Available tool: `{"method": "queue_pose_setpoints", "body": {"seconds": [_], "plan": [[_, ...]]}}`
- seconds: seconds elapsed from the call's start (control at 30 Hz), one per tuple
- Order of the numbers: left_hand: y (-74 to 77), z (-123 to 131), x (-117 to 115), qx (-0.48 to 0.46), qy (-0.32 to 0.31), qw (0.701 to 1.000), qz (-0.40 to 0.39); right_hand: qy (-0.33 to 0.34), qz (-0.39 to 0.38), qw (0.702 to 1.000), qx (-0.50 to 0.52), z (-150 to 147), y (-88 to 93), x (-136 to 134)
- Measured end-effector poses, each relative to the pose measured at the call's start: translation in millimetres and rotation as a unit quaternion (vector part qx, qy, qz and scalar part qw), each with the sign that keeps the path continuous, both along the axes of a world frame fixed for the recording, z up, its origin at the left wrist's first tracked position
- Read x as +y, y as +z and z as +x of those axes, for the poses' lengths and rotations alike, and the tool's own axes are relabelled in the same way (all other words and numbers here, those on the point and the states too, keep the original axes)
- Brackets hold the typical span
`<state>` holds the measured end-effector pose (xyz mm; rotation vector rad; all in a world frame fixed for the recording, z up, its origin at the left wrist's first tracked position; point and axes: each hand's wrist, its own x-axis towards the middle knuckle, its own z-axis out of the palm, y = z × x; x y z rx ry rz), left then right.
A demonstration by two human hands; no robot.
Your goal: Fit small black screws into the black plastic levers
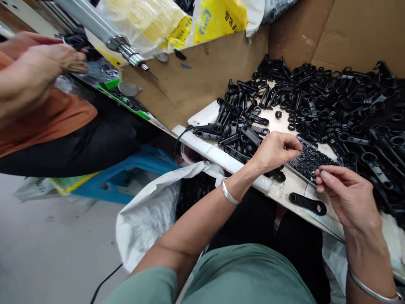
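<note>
My left hand [278, 148] is over the left side of a shallow tray [300, 175] of tiny black parts [311, 162]. Its fingers are closed in a pinch, and whatever they hold is hidden. At the tray's near right corner, my right hand [346, 192] pinches a small black part [320, 171] between thumb and fingertips; its exact kind is too small to tell. A single black crank-shaped arm [307, 203] with a round hole at one end lies flat on the board in front of the tray, touched by neither hand.
Many black arms [341, 97] are heaped behind and right of the tray, with more [240, 126] at left. A cardboard divider [196, 80] stands left. A powered screwdriver [126, 48] hangs near a co-worker's hands [60, 59]. A white sack [152, 215] hangs below the table edge.
</note>
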<state>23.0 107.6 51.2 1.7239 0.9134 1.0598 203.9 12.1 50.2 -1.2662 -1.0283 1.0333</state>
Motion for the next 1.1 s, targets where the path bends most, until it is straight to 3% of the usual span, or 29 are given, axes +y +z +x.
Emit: {"method": "queue_pose_setpoints", "body": {"seconds": [0.3, 0.47, 0.7, 1.1], "plan": [[-1.6, 6.2, -34.3, -0.089, -0.027, 0.996, -0.014, -0.006, -0.012, 0.998, 0.066, -9.1, 1.6, -6.1], [-5.2, 10.8, -45.7, -0.120, -0.031, 0.992, -0.032, -0.056, 0.028, 0.998, 0.010, -10.6, -4.3, -14.1], [-8.7, 15.0, -51.9, -0.142, -0.037, 0.988, -0.045, -0.058, 0.023, 0.994, -0.089, -6.4, -15.1, -23.3], [-5.9, 12.0, -58.5, -0.096, -0.047, 0.994, -0.016, -0.106, 0.072, 0.968, -0.215, -14.6, -10.0, -27.8]]}}
